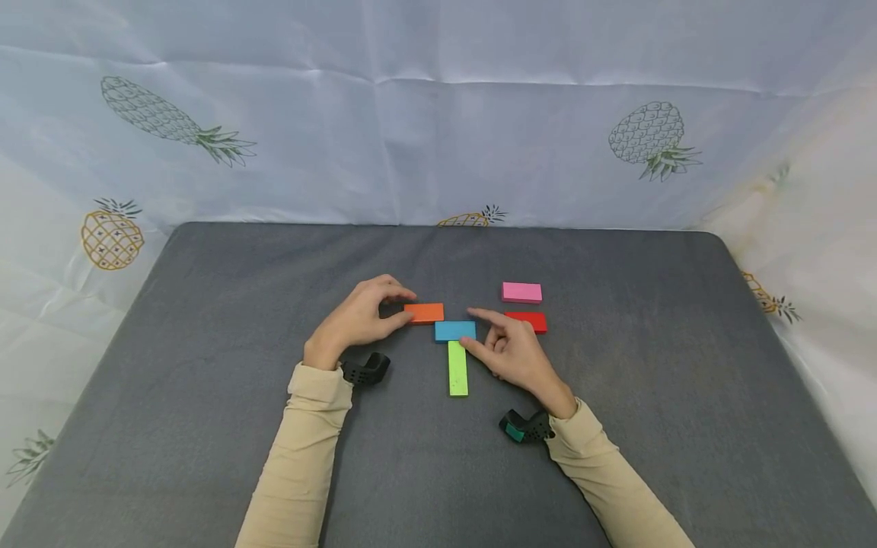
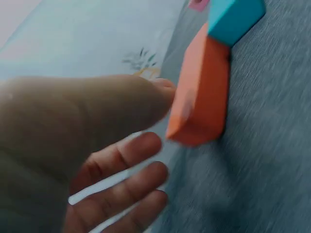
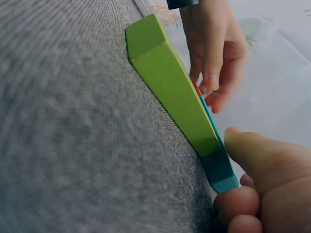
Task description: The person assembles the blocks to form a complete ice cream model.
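Observation:
My left hand (image 1: 363, 312) is beside the left end of an orange block (image 1: 424, 313), thumb and index fingertips right at that end. In the left wrist view the other fingers spread away from the orange block (image 2: 201, 92). A blue block (image 1: 455, 330) lies flat, its left part along the orange block's front edge. From the blue block's front, a lime green block (image 1: 457, 369) extends toward me. My right hand (image 1: 514, 350) is at the blue block's right end, thumb tip by the front corner, index finger stretched out past the back edge.
Right of the blue block, a red block (image 1: 530, 322) lies partly behind my right hand. A pink block (image 1: 522, 292) lies farther back. The dark grey tabletop (image 1: 205, 380) meets a pineapple-print curtain (image 1: 438, 152) at the back. Each wrist wears a black camera mount.

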`<act>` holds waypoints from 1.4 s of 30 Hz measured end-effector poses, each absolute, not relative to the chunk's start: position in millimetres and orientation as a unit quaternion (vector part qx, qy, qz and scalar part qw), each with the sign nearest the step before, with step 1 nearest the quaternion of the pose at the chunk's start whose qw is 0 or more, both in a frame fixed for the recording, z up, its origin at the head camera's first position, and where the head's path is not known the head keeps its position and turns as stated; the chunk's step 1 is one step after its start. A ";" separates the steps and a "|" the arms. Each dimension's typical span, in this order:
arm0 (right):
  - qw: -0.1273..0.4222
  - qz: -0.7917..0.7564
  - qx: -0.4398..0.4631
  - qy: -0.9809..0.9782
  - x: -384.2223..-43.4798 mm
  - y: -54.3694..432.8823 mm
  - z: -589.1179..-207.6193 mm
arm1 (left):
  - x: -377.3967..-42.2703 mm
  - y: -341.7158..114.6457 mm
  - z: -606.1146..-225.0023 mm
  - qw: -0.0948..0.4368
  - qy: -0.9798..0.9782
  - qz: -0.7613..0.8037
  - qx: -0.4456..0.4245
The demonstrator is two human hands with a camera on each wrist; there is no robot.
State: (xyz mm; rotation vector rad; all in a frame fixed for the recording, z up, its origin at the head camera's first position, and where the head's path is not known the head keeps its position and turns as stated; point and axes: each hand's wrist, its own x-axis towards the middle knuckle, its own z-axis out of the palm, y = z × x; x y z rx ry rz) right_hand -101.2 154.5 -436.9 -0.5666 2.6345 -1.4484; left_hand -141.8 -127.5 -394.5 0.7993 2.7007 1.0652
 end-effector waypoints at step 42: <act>0.017 -0.465 -0.159 0.871 -100.7 152.2 -438.0 | -143.5 -105.0 -404.0 0.057 0.880 0.378 0.283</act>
